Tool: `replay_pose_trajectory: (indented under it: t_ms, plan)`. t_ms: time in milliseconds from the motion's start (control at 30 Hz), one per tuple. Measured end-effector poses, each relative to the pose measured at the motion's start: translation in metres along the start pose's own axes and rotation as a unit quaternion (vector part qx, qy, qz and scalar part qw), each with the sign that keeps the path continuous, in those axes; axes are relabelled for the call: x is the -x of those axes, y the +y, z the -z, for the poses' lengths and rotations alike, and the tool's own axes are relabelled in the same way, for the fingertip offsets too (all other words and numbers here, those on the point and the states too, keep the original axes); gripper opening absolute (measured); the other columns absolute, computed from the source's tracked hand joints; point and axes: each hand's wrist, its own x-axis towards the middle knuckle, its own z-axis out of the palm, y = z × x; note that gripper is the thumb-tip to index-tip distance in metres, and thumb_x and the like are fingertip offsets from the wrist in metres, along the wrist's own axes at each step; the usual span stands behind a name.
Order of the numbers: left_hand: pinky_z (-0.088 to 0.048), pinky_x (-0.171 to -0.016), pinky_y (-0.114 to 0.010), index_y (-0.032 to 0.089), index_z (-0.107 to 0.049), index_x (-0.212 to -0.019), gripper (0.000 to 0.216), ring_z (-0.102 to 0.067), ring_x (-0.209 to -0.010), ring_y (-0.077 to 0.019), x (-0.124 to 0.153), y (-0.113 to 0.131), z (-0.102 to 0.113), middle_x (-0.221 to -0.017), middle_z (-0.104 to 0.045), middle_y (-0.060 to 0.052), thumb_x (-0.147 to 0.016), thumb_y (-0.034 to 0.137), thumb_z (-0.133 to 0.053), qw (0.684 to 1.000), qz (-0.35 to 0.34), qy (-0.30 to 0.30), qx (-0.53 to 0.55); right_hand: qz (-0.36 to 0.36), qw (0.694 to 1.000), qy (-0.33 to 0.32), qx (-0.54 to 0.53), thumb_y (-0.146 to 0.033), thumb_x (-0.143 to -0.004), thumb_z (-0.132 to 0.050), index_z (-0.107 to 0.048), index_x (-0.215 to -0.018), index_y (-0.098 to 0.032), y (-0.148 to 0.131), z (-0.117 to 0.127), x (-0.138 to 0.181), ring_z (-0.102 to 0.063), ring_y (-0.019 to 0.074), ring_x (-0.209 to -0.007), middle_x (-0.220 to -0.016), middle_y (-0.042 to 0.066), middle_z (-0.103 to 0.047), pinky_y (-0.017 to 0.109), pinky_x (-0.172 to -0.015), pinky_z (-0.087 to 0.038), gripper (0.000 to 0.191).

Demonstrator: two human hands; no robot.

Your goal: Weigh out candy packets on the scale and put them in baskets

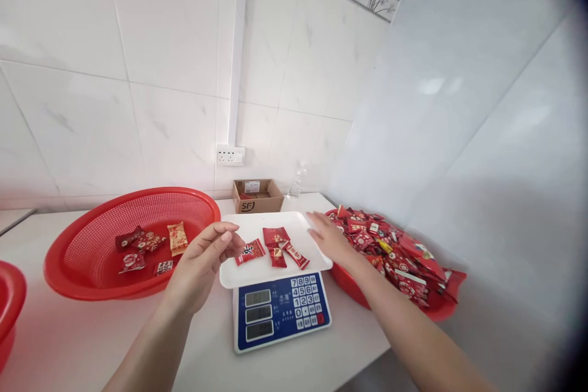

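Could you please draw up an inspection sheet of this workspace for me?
Surface: white tabletop, bearing the scale and baskets.
Things at hand: digital scale with a white tray holding four red packets; right basket heaped with packets; left basket holding a few.
Clutter: cardboard box and a clear plastic item near the wall; part of a red container at the left edge.
Hands: left hand, fingers curled, at the tray's left side, grip unclear; right hand, blurred, by the tray's right side, nothing seen in it.
Cables: nothing seen.
Surroundings: tiled wall with a socket panel and white trunking.
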Motion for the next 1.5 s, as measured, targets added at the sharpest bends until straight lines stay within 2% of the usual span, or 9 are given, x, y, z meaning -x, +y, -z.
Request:
replay_pose_trajectory:
  t_ms: [67,133,300,633,800,900,1067,1233,1500]
  plan:
    - [-0.045,-0.070,-0.027,0.020,-0.067,-0.087,0.026,-0.056,-0.074,-0.0150,0.000,0.000,-0.001,-0.073,-0.063,-0.003,-0.072,0.041,-0.072,1.000,0.002,0.000,-0.003,-0.103,0.991,0.008,0.079,-0.026,-0.090,-0.035,-0.038,-0.139,-0.019,0.038,0.011,0.003,-0.031,0.0226,-0.134,-0.145,0.011,-0.039,0.041,-0.107,-0.028,0.050]
    - [-0.046,-0.070,-0.028,0.019,-0.067,-0.086,0.026,-0.056,-0.074,-0.0153,0.000,0.000,-0.002,-0.073,-0.063,-0.003,-0.072,0.041,-0.072,1.000,0.003,0.000,-0.006,-0.164,0.982,-0.004,0.097,-0.021,-0.086,-0.040,-0.044,-0.134,-0.014,0.070,0.021,0.011,-0.037,0.0311,-0.129,-0.140,0.018,-0.044,0.049,-0.099,-0.034,0.049]
    - [-0.045,-0.070,-0.027,0.019,-0.067,-0.087,0.028,-0.056,-0.074,-0.0155,-0.001,-0.002,-0.003,-0.072,-0.064,-0.003,-0.072,0.041,-0.072,1.000,0.008,0.003,-0.010,-0.187,0.978,-0.028,0.084,-0.019,-0.080,-0.052,-0.063,-0.105,-0.020,0.108,0.036,0.036,-0.059,0.0248,-0.103,-0.109,0.010,-0.067,0.034,-0.085,-0.043,0.028]
    - [-0.046,-0.068,-0.028,0.018,-0.067,-0.084,0.029,-0.056,-0.071,-0.0166,-0.002,-0.003,-0.006,-0.070,-0.063,-0.004,-0.069,0.041,-0.074,1.000,0.016,0.011,-0.014,-0.198,0.973,0.110,-0.051,-0.032,-0.083,-0.042,-0.060,-0.103,-0.019,0.121,0.064,0.034,-0.061,0.0192,-0.092,-0.103,0.007,-0.068,0.030,-0.081,-0.044,0.029]
    - [-0.046,-0.069,-0.028,0.018,-0.067,-0.086,0.028,-0.056,-0.071,-0.0160,-0.002,-0.004,-0.005,-0.071,-0.063,-0.004,-0.071,0.041,-0.073,1.000,0.019,0.002,-0.018,-0.182,0.972,0.113,-0.100,-0.038,-0.084,-0.042,-0.062,-0.095,-0.020,0.123,0.056,0.035,-0.062,0.0196,-0.089,-0.096,0.005,-0.070,0.031,-0.081,-0.044,0.029]
    - [-0.046,-0.069,-0.028,0.018,-0.067,-0.086,0.027,-0.056,-0.071,-0.0159,-0.003,-0.005,-0.004,-0.070,-0.063,-0.003,-0.071,0.040,-0.072,1.000,0.020,-0.001,-0.016,-0.176,0.973,0.109,-0.099,-0.039,-0.086,-0.040,-0.061,-0.106,-0.019,0.123,0.052,0.033,-0.062,0.0193,-0.095,-0.106,0.006,-0.068,0.031,-0.085,-0.044,0.035]
    - [-0.046,-0.069,-0.028,0.018,-0.067,-0.086,0.027,-0.056,-0.072,-0.0158,-0.003,-0.006,-0.003,-0.072,-0.063,-0.004,-0.072,0.040,-0.072,1.000,0.018,0.002,-0.014,-0.204,0.977,0.028,0.048,-0.027,-0.091,-0.030,-0.036,-0.139,-0.015,0.124,0.056,0.032,-0.054,0.0183,-0.116,-0.129,0.012,-0.057,0.030,-0.093,-0.039,0.049]
    - [-0.046,-0.069,-0.027,0.018,-0.067,-0.086,0.026,-0.056,-0.072,-0.0156,-0.003,-0.006,-0.003,-0.072,-0.063,-0.003,-0.072,0.039,-0.072,1.000,0.019,0.003,-0.011,-0.199,0.967,-0.100,0.126,-0.025,-0.079,-0.055,-0.063,-0.110,-0.019,0.119,0.053,0.039,-0.061,0.0270,-0.102,-0.112,0.013,-0.067,0.035,-0.082,-0.043,0.032]
    - [-0.046,-0.068,-0.028,0.017,-0.067,-0.086,0.026,-0.057,-0.070,-0.0161,-0.003,-0.005,-0.005,-0.071,-0.064,-0.004,-0.071,0.038,-0.073,1.000,0.023,0.003,-0.012,-0.203,0.953,-0.122,0.190,-0.033,-0.081,-0.055,-0.067,-0.090,-0.017,0.101,0.048,0.036,-0.059,0.0296,-0.104,-0.112,0.016,-0.063,0.038,-0.080,-0.043,0.022]
